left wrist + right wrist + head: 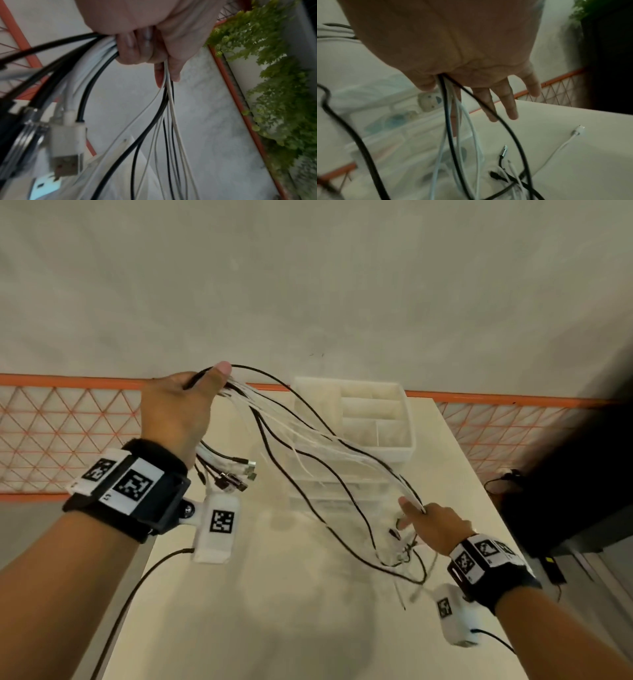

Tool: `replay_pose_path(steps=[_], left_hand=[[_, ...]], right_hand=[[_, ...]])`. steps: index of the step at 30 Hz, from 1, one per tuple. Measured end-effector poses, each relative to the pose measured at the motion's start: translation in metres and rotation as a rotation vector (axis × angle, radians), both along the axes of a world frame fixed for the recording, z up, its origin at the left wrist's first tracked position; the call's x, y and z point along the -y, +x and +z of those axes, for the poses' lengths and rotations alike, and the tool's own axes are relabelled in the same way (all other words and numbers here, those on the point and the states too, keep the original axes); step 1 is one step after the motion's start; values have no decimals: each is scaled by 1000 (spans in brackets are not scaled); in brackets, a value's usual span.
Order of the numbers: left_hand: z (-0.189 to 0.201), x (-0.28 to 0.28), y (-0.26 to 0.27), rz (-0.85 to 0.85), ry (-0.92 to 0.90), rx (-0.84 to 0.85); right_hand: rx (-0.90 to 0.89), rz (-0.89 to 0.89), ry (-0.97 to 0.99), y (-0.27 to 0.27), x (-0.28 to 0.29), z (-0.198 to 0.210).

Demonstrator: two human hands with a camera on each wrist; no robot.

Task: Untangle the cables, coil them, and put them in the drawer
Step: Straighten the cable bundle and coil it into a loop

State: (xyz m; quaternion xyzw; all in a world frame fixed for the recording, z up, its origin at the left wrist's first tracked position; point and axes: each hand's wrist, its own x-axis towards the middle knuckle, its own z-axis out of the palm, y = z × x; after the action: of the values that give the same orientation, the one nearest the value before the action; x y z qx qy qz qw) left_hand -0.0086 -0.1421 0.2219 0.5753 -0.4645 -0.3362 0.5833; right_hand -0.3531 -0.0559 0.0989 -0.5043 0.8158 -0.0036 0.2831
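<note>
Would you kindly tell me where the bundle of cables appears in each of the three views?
Head: the bundle of cables spans the centre, from left hand down to right hand.
Left wrist: centre and lower left, with USB plugs.
Right wrist: lower centre, hanging toward the table.
Shared landmark: the orange railing.

I see black and white cables strung sagging above the table, in front of the clear drawer unit.

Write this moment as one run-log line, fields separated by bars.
left hand grips cables raised | right hand pinches strands lower | plugs hang below left hand | organizer behind | none coiled
</note>
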Motion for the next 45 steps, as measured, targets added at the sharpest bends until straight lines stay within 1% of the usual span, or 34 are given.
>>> replay_pose_path(steps=[1,2,4,5,6,7,8,9,10,12,15,16,17,19,21,23,25,27,29,31,33,34,35,36,38,40,42,44,45], left_hand=[[-5,0,0,-3,-2,39],[-11,0,0,-1,1,90],[-28,1,2,29,35,207],[-36,0,2,50,70,242],[-45,-1,3,77,106,263],[-51,-2,4,111,135,276],[-56,-2,6,143,162,261],[-59,-2,7,183,179,228],[-58,-2,8,227,186,175],[-50,0,12,287,167,66],[-28,3,13,268,60,-73],[-20,3,13,258,31,-94],[-14,2,12,232,3,-95],[-10,0,9,160,-28,-55],[-13,-1,6,119,-36,-22],[-19,-1,4,93,-41,-10],[-26,-3,3,85,-35,-3],[-28,-5,5,99,-21,16],[-27,-6,11,128,-18,29],[-22,-5,18,162,-40,-2],[-17,-7,23,145,-44,-30],[-14,-9,22,113,-36,-30],[-12,-12,21,73,-25,-19],[-10,-14,18,30,-9,-2],[-8,-18,12,-56,11,8],[-7,-21,5,-136,14,4],[-6,-25,-5,-226,4,31],[-2,-32,-16,-326,-11,91],[1,-35,-21,-381,-22,113]], right_hand=[[128,-48,-64,-1,1,3],[263,-116,-198,-3,2,6],[540,-318,-559,-6,5,17],[655,-382,-687,-4,5,24],[740,-404,-762,-1,6,30],[776,-397,-787,3,5,34],[751,-363,-780,7,4,39],[670,-310,-740,7,3,39],[550,-250,-665,4,2,36],[288,-102,-432,4,-3,25],[-155,151,-6,0,-10,-12],[-236,205,95,-2,-13,-24],[-271,222,164,-4,-14,-35],[-267,181,197,-8,-14,-46],[-202,123,149,-6,-11,-44],[-59,83,56,1,-5,-28],[59,107,-29,6,2,-10],[92,121,-113,7,7,4],[19,107,-183,2,6,9],[-143,79,-203,-8,2,2],[-238,50,-104,-15,-6,-9],[-242,61,-43,-17,-8,-15],[-216,76,7,-17,-10,-17],[-159,106,14,-15,-9,-17],[-8,216,-35,0,-6,2],[173,306,-187,27,-2,36],[324,354,-410,61,3,74],[401,433,-618,97,8,105],[440,476,-677,113,11,115]])
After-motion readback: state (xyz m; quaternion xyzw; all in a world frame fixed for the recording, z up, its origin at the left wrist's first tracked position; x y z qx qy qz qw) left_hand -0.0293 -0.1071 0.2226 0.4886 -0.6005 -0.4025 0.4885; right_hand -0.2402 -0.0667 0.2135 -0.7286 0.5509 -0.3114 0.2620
